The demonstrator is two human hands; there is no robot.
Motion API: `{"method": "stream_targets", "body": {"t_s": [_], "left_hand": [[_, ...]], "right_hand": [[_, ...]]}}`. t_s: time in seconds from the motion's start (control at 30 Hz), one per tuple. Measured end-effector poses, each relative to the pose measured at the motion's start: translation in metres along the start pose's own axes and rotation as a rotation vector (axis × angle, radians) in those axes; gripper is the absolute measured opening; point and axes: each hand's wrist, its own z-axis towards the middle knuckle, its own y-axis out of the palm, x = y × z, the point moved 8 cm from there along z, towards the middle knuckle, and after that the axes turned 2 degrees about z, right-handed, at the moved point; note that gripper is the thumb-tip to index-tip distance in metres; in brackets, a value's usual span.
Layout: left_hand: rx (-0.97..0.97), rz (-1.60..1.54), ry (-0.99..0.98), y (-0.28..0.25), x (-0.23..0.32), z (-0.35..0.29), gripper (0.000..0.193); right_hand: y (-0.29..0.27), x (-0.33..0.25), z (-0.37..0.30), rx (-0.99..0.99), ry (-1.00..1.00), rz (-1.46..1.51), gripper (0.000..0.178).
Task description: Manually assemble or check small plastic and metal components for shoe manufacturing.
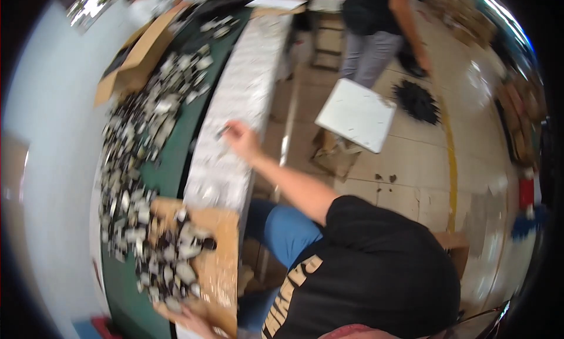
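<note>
– Pale wall (59, 121) at far left; what runs beside it?

– Green bench (164, 177), a long heap of small black and pale pieces (132, 148) along it, an open cardboard box (138, 56) toward its far end

– And nearer?

– Cardboard sheet (218, 271), with more such pieces (185, 272) on its left part. The left hand (197, 322) is at its lower edge; I cannot tell whether it grips anything

– The right hand (242, 140)?

– Over the long white strip (244, 74), fingertips pinching a small dark piece (222, 131), blurred

– Farther right?

– White board (357, 114), a co-worker (376, 22) standing behind, then a dark jagged disc (416, 102) on the tiled floor (411, 189)
</note>
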Motion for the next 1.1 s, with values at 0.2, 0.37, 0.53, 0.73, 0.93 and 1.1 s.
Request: {"method": "stream_targets", "body": {"t_s": [0.2,0.37,0.53,0.73,0.93,1.1], "left_hand": [[-0.359,-0.066,-0.600,0.013,-0.007,-0.045,0.082],[-0.232,-0.056,-0.567,0.000,0.014,-0.060,0.087],[-0.237,0.105,-0.456,0.007,0.009,-0.068,0.080],[-0.228,-0.228,0.029,0.091,0.071,-0.009,0.069],[-0.332,-0.491,0.136,0.169,0.106,0.038,0.071],[-0.377,-0.601,0.100,0.192,0.093,0.049,0.073]], "right_hand": [[-0.007,-0.012,0.006,-0.004,-0.092,-0.250,0.024],[0.009,-0.004,0.002,-0.094,-0.105,-0.171,0.021],[0.018,-0.020,-0.017,-0.114,-0.042,-0.280,0.026],[0.021,0.004,-0.015,-0.106,-0.040,-0.008,0.025],[0.005,-0.051,-0.022,-0.064,-0.176,-0.196,0.023],[0.004,-0.047,-0.020,-0.102,-0.163,-0.286,0.023]]}}
